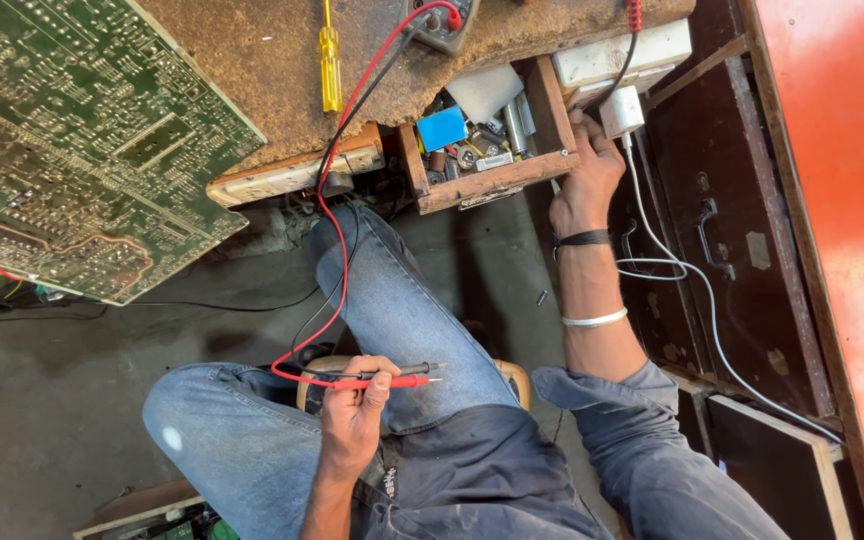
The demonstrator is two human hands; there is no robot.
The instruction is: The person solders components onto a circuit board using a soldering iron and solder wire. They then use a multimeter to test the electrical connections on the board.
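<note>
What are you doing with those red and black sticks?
A person in jeans sits at a rough workbench. The left hand holds the red and black meter probes together over the lap, their leads running up to a multimeter at the bench edge. The right hand reaches up to the side of an open wooden drawer full of small parts, beside a white charger. A large green circuit board lies on the left.

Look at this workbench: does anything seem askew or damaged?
The wooden drawer under the right hand hangs open, crammed with jumbled parts. The worn benchtop edge is ragged. The left hand holds both meter probes.
</note>
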